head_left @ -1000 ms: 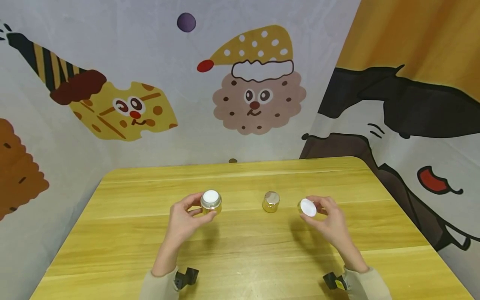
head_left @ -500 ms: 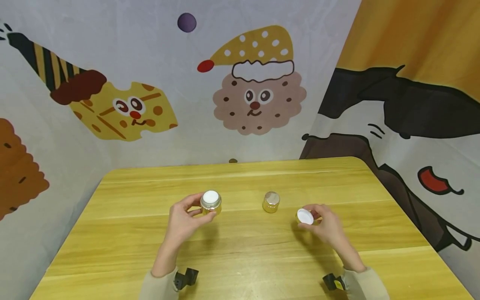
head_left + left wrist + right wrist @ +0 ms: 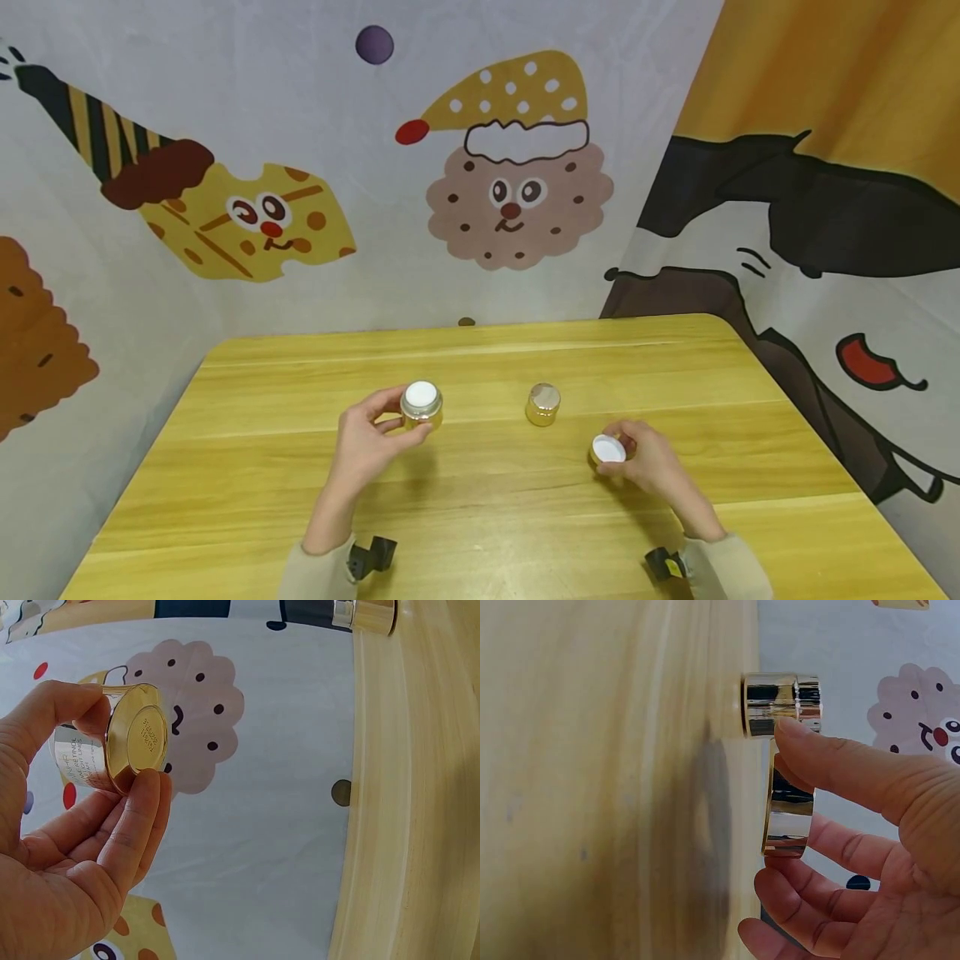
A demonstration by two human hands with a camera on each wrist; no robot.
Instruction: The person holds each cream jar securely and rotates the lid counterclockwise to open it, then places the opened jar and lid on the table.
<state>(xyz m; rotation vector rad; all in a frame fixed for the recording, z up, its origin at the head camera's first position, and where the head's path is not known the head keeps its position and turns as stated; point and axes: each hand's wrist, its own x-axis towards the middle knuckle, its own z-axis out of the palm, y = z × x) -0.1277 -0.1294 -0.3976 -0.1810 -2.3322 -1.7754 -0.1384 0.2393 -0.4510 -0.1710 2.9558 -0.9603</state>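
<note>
My left hand point(image 3: 367, 442) holds an uncapped gold jar point(image 3: 422, 406) above the table, its white top facing up. The left wrist view shows the gold base of the jar point(image 3: 136, 739) between thumb and fingers. My right hand point(image 3: 652, 467) pinches a gold lid point(image 3: 608, 450) by its rim, white inside facing up. In the right wrist view, the lid point(image 3: 789, 810) is just off the table, between thumb and fingertips. Between the hands, a closed gold jar point(image 3: 542, 405) stands upright on the table.
The wooden table point(image 3: 480, 517) ends at a cloth backdrop point(image 3: 390, 292) printed with cartoon figures. A black device is strapped at each wrist, over beige sleeves.
My right hand has lowered the lid toward the table and slightly nearer me, tilting its white inside from sideways to upward. The left hand with its jar has stayed in place.
</note>
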